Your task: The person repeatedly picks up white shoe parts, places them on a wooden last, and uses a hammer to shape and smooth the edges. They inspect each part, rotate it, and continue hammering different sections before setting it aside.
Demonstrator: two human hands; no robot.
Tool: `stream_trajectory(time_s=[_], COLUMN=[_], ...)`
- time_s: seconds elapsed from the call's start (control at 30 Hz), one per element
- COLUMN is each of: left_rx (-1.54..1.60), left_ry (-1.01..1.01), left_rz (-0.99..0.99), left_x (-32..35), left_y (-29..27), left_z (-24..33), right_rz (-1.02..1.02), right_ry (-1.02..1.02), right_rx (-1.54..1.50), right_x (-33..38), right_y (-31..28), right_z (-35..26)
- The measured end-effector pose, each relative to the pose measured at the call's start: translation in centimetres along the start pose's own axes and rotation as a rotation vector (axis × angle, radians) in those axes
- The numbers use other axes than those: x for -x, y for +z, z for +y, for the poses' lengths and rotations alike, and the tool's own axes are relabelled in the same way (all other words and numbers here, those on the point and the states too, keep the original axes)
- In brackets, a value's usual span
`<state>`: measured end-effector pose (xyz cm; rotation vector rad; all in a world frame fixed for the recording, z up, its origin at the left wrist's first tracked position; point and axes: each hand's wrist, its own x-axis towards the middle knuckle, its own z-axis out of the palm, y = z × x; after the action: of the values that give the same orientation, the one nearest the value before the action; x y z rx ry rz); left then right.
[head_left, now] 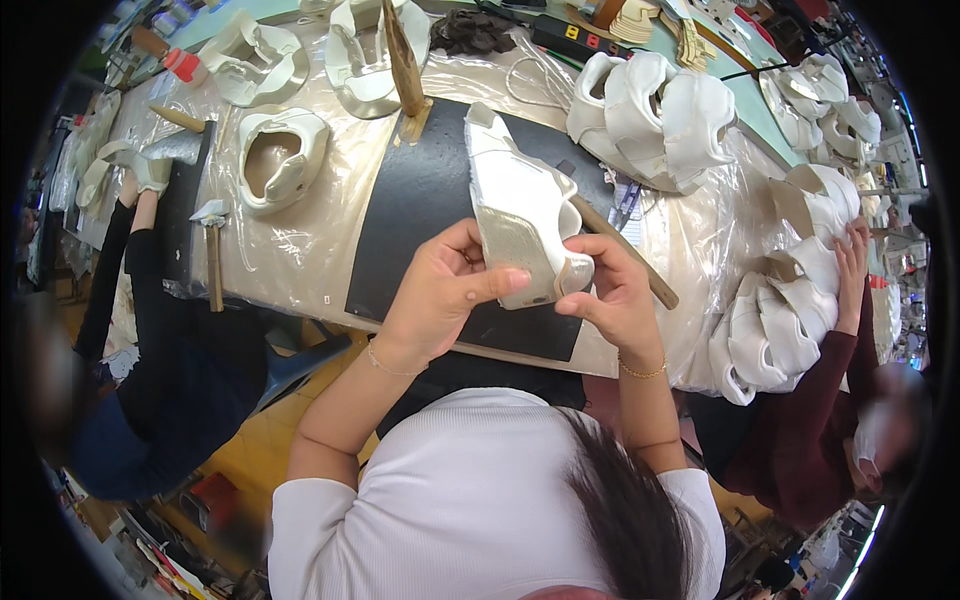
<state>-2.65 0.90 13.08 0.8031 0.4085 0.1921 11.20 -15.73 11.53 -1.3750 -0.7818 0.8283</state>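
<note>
A white shoe upper (pixel 515 190) with a shiny beige panel is held up in front of me, over a black mat (pixel 405 215). My left hand (pixel 440 290) pinches its lower left edge, thumb lying across the beige panel. On the other side, my right hand (pixel 612 292) grips the near, curved collar end between thumb and fingers. Behind my right hand a wooden tool handle (pixel 645 268) slants across the mat's right edge; its far end is partly hidden by the upper.
Stacked white uppers (pixel 660 115) stand beyond the mat, with more uppers (pixel 765 335) at the right beside a co-worker's hand (pixel 852 262). Leftward lie a single upper (pixel 310 150) and a hammer (pixel 214 255). Another co-worker's hands (pixel 145 190) hold an upper. A wooden post (pixel 402 65) rises behind the mat.
</note>
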Motion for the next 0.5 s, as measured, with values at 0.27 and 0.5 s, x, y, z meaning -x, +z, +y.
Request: stream_trajectory(time_s=[0.27,0.5], left_rx=[0.068,0.14], left_ry=[-0.027,-0.113], left_rz=[0.02,0.12], left_x=[0.2,0.3], left_y=[-0.4,-2.1], left_z=[0.3,-0.4], right_rz=[-0.063,-0.22], right_ry=[0.06,-0.066], right_rx=[0.027,0.349], right_x=[0.1,-0.4], right_y=[1.0,1.9], right_z=[-0.3,-1.2])
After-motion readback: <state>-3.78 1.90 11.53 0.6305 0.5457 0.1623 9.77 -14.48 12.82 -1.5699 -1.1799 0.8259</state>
